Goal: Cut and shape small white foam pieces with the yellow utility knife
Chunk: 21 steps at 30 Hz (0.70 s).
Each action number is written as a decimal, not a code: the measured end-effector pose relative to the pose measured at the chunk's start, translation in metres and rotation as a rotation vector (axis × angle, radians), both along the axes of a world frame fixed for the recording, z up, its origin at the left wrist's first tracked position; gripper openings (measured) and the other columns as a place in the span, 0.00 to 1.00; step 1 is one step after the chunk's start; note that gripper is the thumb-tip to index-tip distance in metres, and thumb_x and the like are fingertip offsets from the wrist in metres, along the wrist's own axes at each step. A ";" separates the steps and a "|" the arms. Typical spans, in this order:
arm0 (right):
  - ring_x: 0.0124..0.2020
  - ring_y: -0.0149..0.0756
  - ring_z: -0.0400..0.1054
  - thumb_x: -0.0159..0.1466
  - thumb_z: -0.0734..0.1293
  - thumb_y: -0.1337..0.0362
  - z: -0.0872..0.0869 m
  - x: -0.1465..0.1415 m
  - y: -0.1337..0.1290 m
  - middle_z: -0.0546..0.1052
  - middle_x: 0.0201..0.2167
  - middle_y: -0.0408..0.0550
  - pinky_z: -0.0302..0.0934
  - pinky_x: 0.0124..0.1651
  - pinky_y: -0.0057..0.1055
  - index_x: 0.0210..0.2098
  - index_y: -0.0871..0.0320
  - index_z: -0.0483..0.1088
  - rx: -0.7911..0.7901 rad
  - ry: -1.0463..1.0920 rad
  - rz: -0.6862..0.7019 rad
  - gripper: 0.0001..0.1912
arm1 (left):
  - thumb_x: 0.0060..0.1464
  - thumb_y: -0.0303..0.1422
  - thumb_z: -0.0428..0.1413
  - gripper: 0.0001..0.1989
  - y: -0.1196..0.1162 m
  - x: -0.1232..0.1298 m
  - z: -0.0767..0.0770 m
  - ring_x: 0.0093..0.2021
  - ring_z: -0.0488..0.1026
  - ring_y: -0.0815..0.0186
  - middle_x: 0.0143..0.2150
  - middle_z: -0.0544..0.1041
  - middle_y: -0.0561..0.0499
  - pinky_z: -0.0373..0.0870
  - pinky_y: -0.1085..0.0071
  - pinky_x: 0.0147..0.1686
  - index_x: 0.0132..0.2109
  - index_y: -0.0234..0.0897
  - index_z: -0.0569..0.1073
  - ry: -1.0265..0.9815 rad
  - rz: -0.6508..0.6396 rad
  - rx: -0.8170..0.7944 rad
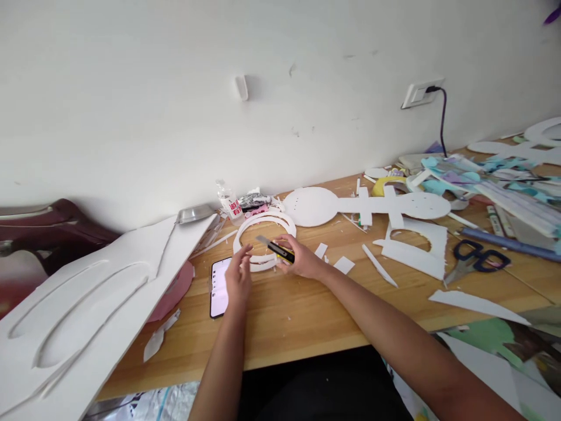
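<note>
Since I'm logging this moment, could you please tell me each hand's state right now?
Left hand: partly open, nothing visible in its grip.
Right hand: closed, holding a utility knife with its blade out.

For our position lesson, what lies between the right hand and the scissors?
Head view: small white pieces, a white sliver, then a holed white sheet.

Head-worn camera, looking forward and down across table (302, 327), toward wall (131, 105).
</note>
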State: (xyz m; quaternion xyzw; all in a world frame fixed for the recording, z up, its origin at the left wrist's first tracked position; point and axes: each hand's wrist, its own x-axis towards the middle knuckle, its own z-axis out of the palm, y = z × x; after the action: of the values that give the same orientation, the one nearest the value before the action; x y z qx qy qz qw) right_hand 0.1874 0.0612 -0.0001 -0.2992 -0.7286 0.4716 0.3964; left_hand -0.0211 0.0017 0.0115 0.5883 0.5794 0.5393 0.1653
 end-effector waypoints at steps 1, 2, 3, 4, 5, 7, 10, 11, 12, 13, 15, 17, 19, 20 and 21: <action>0.55 0.45 0.68 0.52 0.74 0.61 0.000 0.004 0.002 0.70 0.57 0.51 0.63 0.55 0.41 0.61 0.48 0.57 0.040 -0.078 0.029 0.40 | 0.62 0.39 0.50 0.17 -0.001 -0.004 0.002 0.39 0.73 0.63 0.41 0.79 0.47 0.67 0.69 0.41 0.53 0.40 0.73 -0.023 0.089 0.007; 0.57 0.47 0.66 0.50 0.75 0.60 -0.001 0.008 0.004 0.71 0.58 0.51 0.61 0.57 0.42 0.62 0.48 0.58 0.062 -0.165 0.078 0.42 | 0.62 0.39 0.50 0.16 -0.001 -0.007 0.002 0.34 0.71 0.65 0.35 0.78 0.49 0.66 0.71 0.38 0.51 0.38 0.75 -0.050 0.158 0.012; 0.57 0.49 0.66 0.49 0.76 0.58 -0.002 0.012 0.006 0.71 0.57 0.50 0.60 0.58 0.43 0.62 0.47 0.59 0.071 -0.244 0.137 0.43 | 0.61 0.40 0.51 0.15 0.000 -0.010 0.002 0.31 0.70 0.66 0.31 0.76 0.51 0.65 0.72 0.34 0.49 0.38 0.75 -0.088 0.192 0.011; 0.56 0.49 0.67 0.49 0.77 0.57 -0.003 0.014 0.006 0.72 0.57 0.49 0.60 0.58 0.42 0.62 0.47 0.61 0.075 -0.300 0.195 0.44 | 0.60 0.40 0.53 0.15 0.001 -0.011 0.001 0.28 0.68 0.67 0.28 0.74 0.52 0.64 0.73 0.32 0.47 0.37 0.76 -0.146 0.192 0.009; 0.56 0.50 0.68 0.48 0.77 0.55 -0.004 0.015 0.007 0.72 0.57 0.49 0.60 0.58 0.42 0.62 0.47 0.62 0.077 -0.326 0.241 0.44 | 0.59 0.40 0.54 0.14 0.003 -0.012 0.001 0.27 0.67 0.68 0.27 0.73 0.53 0.63 0.74 0.30 0.46 0.36 0.76 -0.231 0.161 0.014; 0.58 0.49 0.66 0.49 0.77 0.54 -0.003 0.016 0.006 0.70 0.59 0.48 0.58 0.60 0.41 0.62 0.46 0.62 0.084 -0.313 0.294 0.43 | 0.59 0.39 0.54 0.14 0.007 -0.012 0.000 0.25 0.66 0.70 0.26 0.72 0.53 0.62 0.75 0.27 0.44 0.35 0.76 -0.470 0.033 0.051; 0.61 0.47 0.62 0.52 0.76 0.53 -0.001 0.012 0.005 0.67 0.62 0.47 0.55 0.63 0.41 0.63 0.46 0.60 0.078 -0.225 0.305 0.42 | 0.59 0.37 0.54 0.11 0.011 -0.015 0.002 0.25 0.65 0.72 0.24 0.70 0.54 0.63 0.76 0.27 0.44 0.36 0.75 -0.896 -0.179 0.110; 0.62 0.46 0.62 0.52 0.75 0.54 0.000 0.011 0.005 0.67 0.62 0.48 0.54 0.63 0.42 0.63 0.47 0.60 0.072 -0.181 0.288 0.42 | 0.59 0.35 0.54 0.10 0.011 -0.017 0.003 0.25 0.66 0.73 0.25 0.70 0.55 0.64 0.77 0.28 0.44 0.36 0.74 -1.037 -0.232 0.123; 0.62 0.46 0.61 0.53 0.75 0.54 0.000 0.009 0.004 0.67 0.62 0.49 0.54 0.63 0.42 0.63 0.49 0.60 0.064 -0.129 0.262 0.41 | 0.59 0.32 0.53 0.09 0.011 -0.020 0.003 0.26 0.67 0.74 0.26 0.70 0.55 0.65 0.77 0.30 0.45 0.36 0.74 -1.166 -0.273 0.133; 0.62 0.45 0.61 0.53 0.75 0.54 0.000 0.007 0.003 0.67 0.62 0.50 0.54 0.63 0.43 0.63 0.50 0.59 0.051 -0.072 0.238 0.41 | 0.58 0.29 0.52 0.09 0.011 -0.022 0.004 0.27 0.67 0.75 0.27 0.70 0.55 0.66 0.78 0.31 0.45 0.35 0.73 -1.277 -0.303 0.146; 0.63 0.44 0.60 0.54 0.74 0.55 -0.001 0.000 -0.002 0.66 0.62 0.52 0.53 0.64 0.43 0.63 0.52 0.58 0.031 0.033 0.209 0.40 | 0.58 0.25 0.49 0.10 0.011 -0.023 0.002 0.30 0.69 0.76 0.29 0.70 0.54 0.68 0.80 0.35 0.45 0.34 0.72 -1.421 -0.343 0.189; 0.63 0.44 0.60 0.54 0.74 0.55 -0.002 -0.010 -0.012 0.65 0.63 0.53 0.53 0.64 0.43 0.63 0.53 0.57 0.034 0.094 0.211 0.41 | 0.59 0.25 0.47 0.11 0.014 -0.021 -0.001 0.33 0.70 0.74 0.31 0.70 0.53 0.69 0.79 0.37 0.46 0.33 0.71 -1.460 -0.373 0.225; 0.62 0.45 0.61 0.53 0.75 0.55 -0.001 -0.022 -0.026 0.65 0.62 0.54 0.54 0.64 0.42 0.64 0.53 0.56 0.075 0.100 0.200 0.43 | 0.60 0.28 0.47 0.11 0.020 -0.014 -0.005 0.34 0.70 0.73 0.32 0.70 0.52 0.69 0.78 0.37 0.46 0.33 0.71 -1.423 -0.377 0.226; 0.62 0.46 0.62 0.54 0.75 0.55 0.000 -0.027 -0.032 0.66 0.61 0.54 0.55 0.63 0.42 0.64 0.52 0.55 0.093 0.081 0.178 0.44 | 0.60 0.30 0.47 0.11 0.025 -0.010 -0.005 0.33 0.69 0.73 0.32 0.70 0.52 0.69 0.78 0.36 0.45 0.34 0.71 -1.388 -0.366 0.211; 0.60 0.47 0.63 0.54 0.74 0.55 0.001 -0.031 -0.038 0.67 0.60 0.53 0.56 0.62 0.42 0.65 0.51 0.54 0.116 0.052 0.149 0.44 | 0.60 0.32 0.48 0.10 0.029 -0.006 -0.005 0.32 0.68 0.73 0.31 0.70 0.53 0.69 0.77 0.35 0.44 0.34 0.72 -1.359 -0.353 0.192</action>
State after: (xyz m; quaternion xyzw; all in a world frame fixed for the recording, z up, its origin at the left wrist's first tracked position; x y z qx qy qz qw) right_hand 0.1562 0.0231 0.0013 -0.2086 -0.7642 0.4645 0.3958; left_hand -0.0275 0.0307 0.0069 0.2188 0.1938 0.8009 0.5227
